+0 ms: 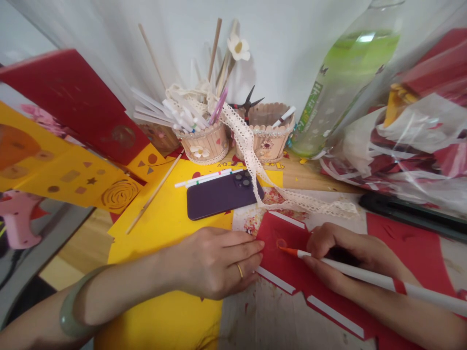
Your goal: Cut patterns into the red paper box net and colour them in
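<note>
A red card piece (272,262) with white strips along its folded edges lies low in the middle. My left hand (215,262), wearing a ring, rests with fairly straight fingers across its left edge; the thumb is hidden. A white felt-tip pen (350,272) with an orange tip and a red band is pinched between the thumb and fingers of my right hand (343,257). Its tip touches the red card, just below a small faint round outline (280,242). Behind my left hand lies a dark purple phone (219,198) with two white pens (204,179) at its far edge.
Yellow paper (160,272) covers the left side. Two wooden-stick cups (204,146) (270,141) hold pens and pliers, with lace ribbon (251,150) trailing out. A tall bottle (328,102), a plastic bag of scraps (408,141), a pink glue gun (18,218) and standing red card (80,102) surround them.
</note>
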{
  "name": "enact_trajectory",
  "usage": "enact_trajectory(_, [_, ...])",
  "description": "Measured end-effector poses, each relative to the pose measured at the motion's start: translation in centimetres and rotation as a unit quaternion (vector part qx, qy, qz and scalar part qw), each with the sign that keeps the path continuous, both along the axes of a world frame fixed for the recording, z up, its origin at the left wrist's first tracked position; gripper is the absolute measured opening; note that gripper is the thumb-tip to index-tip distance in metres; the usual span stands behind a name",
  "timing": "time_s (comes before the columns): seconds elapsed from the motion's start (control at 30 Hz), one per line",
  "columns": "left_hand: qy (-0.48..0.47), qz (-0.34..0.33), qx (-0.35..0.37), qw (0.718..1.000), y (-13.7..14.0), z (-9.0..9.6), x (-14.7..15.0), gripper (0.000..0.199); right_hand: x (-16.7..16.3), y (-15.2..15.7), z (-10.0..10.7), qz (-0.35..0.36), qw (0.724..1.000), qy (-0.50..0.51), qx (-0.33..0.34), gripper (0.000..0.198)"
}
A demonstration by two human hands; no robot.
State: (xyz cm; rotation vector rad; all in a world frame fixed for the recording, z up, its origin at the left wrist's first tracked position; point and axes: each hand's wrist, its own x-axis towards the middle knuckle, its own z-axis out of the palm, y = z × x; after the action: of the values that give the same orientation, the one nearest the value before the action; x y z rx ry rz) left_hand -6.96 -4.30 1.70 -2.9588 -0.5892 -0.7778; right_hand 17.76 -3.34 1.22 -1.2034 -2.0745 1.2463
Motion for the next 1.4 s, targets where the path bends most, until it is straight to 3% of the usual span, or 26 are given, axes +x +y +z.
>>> enact_trajectory(0.5, [0.001,-0.004,-0.002,1.000,0.02,0.19,0.04,0.018,-0.18,-0.06,0.57,0.003,1.000,0.002,-0.005,0.023])
enact_trajectory(0.7, [0.001,-0.004,-0.001,1.000,0.02,0.13,-0.01,0.017,-0.34,-0.42,0.22,-0.052,0.998,0.028,-0.023,0.025])
enact_trajectory(0.87, [-0.007,-0.003,0.002,1.000,-0.02,0.01,0.01,0.017,-0.01,-0.08,0.31,-0.002,1.000,0.018,-0.014,0.022])
enact_trajectory(1.4, [-0.005,-0.002,0.005,1.000,0.00,-0.02,-0.03,0.017,0.07,0.15,0.71,-0.039,0.997,-0.010,0.060,0.021])
